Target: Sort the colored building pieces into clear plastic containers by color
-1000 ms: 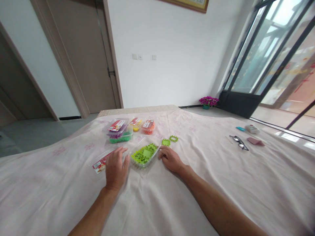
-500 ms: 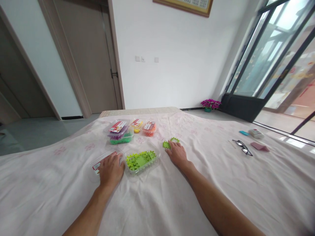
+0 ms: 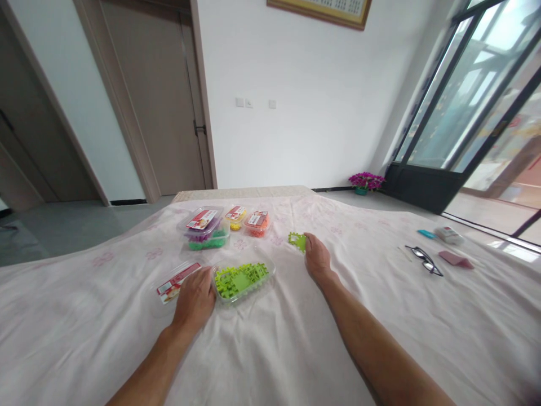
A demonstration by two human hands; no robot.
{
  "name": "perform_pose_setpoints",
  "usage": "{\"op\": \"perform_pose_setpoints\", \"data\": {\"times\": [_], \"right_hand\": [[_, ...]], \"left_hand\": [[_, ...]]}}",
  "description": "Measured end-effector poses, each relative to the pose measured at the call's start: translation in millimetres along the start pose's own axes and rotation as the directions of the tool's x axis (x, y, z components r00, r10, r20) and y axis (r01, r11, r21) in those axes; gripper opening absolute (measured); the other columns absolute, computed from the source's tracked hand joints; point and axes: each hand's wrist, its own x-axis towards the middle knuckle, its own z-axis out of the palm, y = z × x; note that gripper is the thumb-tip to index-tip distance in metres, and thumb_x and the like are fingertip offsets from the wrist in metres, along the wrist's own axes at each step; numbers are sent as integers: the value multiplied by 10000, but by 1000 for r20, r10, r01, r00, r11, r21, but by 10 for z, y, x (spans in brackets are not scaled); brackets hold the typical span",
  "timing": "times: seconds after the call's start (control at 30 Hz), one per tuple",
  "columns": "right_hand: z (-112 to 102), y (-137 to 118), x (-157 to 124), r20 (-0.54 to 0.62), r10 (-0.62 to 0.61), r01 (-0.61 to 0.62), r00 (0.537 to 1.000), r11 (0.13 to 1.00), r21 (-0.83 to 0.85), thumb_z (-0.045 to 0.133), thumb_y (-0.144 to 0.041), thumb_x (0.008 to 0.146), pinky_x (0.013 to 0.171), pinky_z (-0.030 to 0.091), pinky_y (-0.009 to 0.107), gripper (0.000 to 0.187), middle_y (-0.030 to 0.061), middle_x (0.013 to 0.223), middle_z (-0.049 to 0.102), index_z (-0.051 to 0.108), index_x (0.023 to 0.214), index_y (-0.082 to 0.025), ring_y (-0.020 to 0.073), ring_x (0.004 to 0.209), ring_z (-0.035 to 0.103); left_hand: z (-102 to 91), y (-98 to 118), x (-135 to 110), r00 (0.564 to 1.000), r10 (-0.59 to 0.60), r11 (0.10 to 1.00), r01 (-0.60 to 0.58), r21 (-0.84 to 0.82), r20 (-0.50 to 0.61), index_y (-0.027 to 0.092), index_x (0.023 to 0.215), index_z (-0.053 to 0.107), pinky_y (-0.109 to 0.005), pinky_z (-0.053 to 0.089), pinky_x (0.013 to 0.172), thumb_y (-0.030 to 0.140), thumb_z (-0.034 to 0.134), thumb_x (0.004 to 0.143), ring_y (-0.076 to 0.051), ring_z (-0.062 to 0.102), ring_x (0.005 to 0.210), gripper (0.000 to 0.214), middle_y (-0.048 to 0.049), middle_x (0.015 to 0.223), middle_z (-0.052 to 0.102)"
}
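My right hand [image 3: 318, 256] pinches the right side of a flat green puzzle piece [image 3: 297, 241] with toothed edges and holes. The thumb and fingers cover part of that piece. To the left, a clear plastic box [image 3: 240, 294] holds many similar green pieces. My left hand [image 3: 195, 299] is at the box's left edge with its fingers drawn together against the rim; the fingertips are partly hidden. Beside that hand, on its left, a clear lid [image 3: 175, 285] with a red and white label lies on the cloth.
Farther back stand stacked clear boxes of purple and green pieces [image 3: 205, 228], a yellow one [image 3: 235, 217] and an orange one [image 3: 258, 223]. Glasses [image 3: 424, 260], a pink cloth [image 3: 456, 260], a white packet [image 3: 448, 235] and a blue item [image 3: 426, 233] lie right on the bedsheet [image 3: 270, 349].
My right hand has gone from lying over the green pieces to pinching one at its right side. My left hand has slid off the lid's label toward the box, its fingers drawing in.
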Motion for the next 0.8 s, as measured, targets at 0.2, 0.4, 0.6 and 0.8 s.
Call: {"op": "perform_pose_setpoints", "data": {"times": [0.2,0.4,0.6,0.8], "right_hand": [[50,185,221,-33,84,-79,996,989,125,346,-353,1006,971,456,368,420,95,1201,715,650,1266,-226,239,1081,646],[201,222,476,27,-138,135,990,986,101,388,-320,992,999,438,334,398,102,1191,688,706,1201,-201,215,1105,624],[255,166,478,214,-239,260,947,962,-77,471,-315,991,1043,372,334,332,80,1236,697,724,1193,-240,217,1189,576],[172,131,326,188,-209,220,960,975,-39,602,-384,901,971,421,329,423,106,1208,681,664,1280,-207,237,1116,600]], "left_hand": [[-3,50,-7,1000,15,999,-15,-38,6,158,1206,610,-430,509,985,29,420,858,-268,652,1116,416,-128,1157,702],[-32,84,2,1000,-11,999,12,-51,18,179,1216,607,-427,506,1006,26,421,861,-256,642,1138,429,-116,1185,690],[3,67,14,999,-11,997,13,-75,31,188,1227,607,-440,493,1021,45,420,883,-255,630,1161,417,-117,1210,678],[-21,74,17,998,-10,996,15,-86,57,182,1241,594,-450,482,1022,52,415,890,-254,612,1182,414,-123,1217,672]]}}
